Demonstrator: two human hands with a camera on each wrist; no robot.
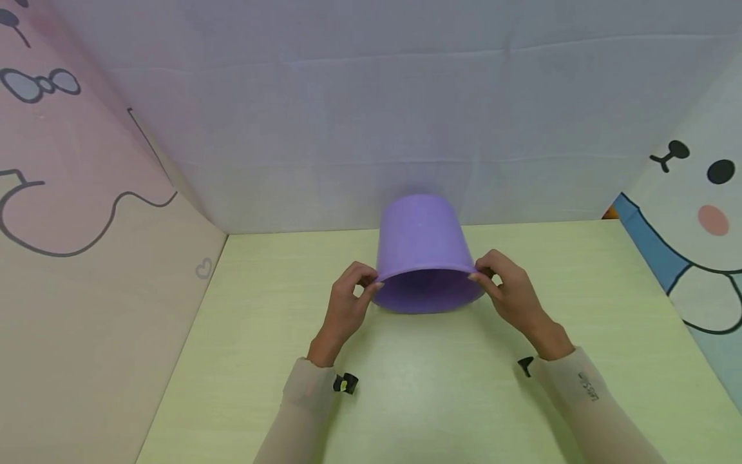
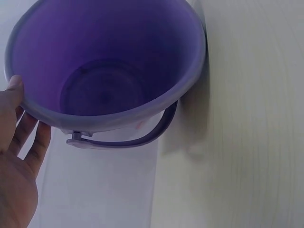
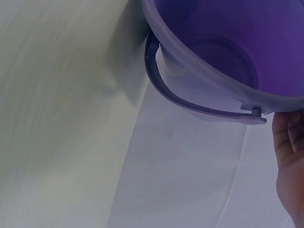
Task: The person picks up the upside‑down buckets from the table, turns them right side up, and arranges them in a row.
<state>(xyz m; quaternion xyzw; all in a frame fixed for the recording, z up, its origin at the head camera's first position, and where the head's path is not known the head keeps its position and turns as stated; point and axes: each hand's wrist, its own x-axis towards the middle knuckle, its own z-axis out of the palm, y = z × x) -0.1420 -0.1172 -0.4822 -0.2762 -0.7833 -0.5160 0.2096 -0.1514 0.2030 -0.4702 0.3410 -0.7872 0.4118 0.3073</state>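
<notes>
A purple bucket [image 1: 423, 232] lies tilted on its side at the back of the table, its mouth facing me and its base toward the back wall. My left hand [image 1: 346, 303] pinches the rim at the left between thumb and fingers. At the right, my right hand [image 1: 513, 296] pinches the opposite side of the rim the same way. Both wrist views show the bucket's inside, with nothing in it. The purple handle [image 2: 128, 142] hangs below the rim, hinged near each hand; in the head view it is hidden.
The pale yellow-green table [image 1: 429, 393] stretches in front of the bucket. A white cloth wall [image 1: 359, 116] rises behind it. Printed panels with cartoon drawings stand at the left [image 1: 87, 309] and right [image 1: 701, 258].
</notes>
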